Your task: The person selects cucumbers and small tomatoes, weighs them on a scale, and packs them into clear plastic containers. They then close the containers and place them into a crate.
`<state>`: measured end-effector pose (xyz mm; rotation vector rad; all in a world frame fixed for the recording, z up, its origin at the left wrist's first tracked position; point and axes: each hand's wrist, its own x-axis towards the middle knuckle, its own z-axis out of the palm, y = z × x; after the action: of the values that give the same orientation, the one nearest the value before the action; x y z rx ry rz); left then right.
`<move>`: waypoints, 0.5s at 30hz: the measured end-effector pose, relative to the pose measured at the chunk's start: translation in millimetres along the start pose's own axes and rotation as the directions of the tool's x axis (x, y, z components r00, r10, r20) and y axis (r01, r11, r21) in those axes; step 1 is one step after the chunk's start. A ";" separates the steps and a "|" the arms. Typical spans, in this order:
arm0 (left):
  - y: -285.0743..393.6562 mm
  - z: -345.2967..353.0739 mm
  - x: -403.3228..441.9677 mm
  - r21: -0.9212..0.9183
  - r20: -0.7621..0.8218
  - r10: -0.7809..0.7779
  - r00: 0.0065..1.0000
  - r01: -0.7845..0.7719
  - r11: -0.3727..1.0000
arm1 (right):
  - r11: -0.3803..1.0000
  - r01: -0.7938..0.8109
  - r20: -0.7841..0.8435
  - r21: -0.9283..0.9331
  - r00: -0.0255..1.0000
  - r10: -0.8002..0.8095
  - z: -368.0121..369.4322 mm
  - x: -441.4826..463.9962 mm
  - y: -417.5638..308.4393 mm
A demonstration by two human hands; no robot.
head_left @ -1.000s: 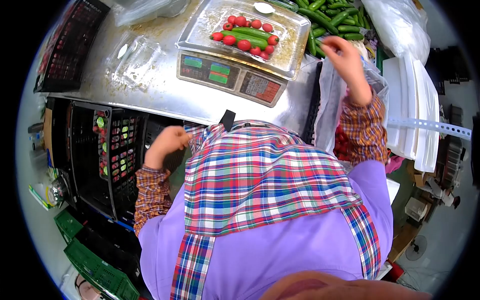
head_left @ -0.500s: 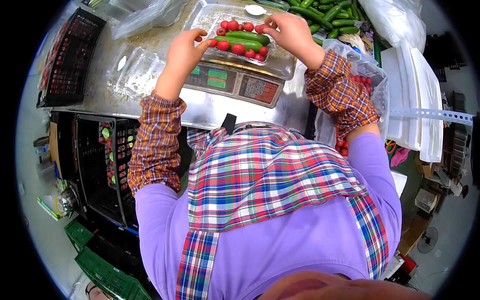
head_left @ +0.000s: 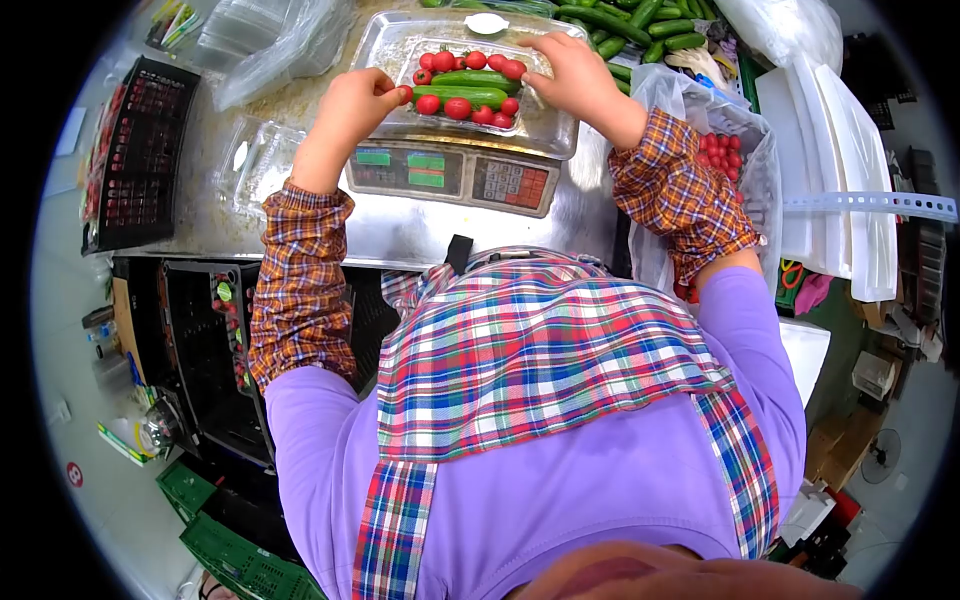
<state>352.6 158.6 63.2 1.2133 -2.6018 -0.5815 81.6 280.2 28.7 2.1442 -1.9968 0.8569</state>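
Observation:
A clear plastic tray [head_left: 408,122] holds two green cucumbers [head_left: 462,97], with red cherry tomatoes [head_left: 457,108] in rows along both sides. It rests on the metal pan [head_left: 548,140] of a digital scale [head_left: 450,178]. At the tray's left end my left hand [head_left: 352,108] has its thumb and forefinger closed against a cherry tomato [head_left: 405,94]. My right hand [head_left: 574,76] is open at the upper right corner, thumb and forefinger apart, close beside the end tomato [head_left: 514,69].
Empty clear trays [head_left: 262,165] lie left of the scale, near a black crate [head_left: 140,150]. Cucumbers [head_left: 640,25] are heaped at the back right. A plastic-lined bin [head_left: 757,150] with tomatoes stands by my right arm. A plastic bag [head_left: 285,50] and stacked trays sit at the back left.
The view has shifted slightly. My right fingers have spread from the tomato they were touching, which now sits at the row's right end. My left thumb and forefinger have drawn closer together.

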 end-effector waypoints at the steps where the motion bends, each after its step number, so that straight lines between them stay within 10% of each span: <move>1: 0.2 -0.6 1.5 -0.005 0.017 -0.024 1.000 0.024 1.000 | 1.000 -0.015 -0.018 0.008 1.000 0.015 0.7 -1.4 -2.6; 15: -2.3 5.9 -5.0 0.009 0.000 0.106 0.994 -0.106 0.994 | 0.992 0.079 0.093 -0.099 0.993 -0.070 -21.1 -9.0 -35.9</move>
<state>355.3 162.6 56.8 1.0693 -2.6516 -0.5488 108.4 302.4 53.3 2.2205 -1.9401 0.6435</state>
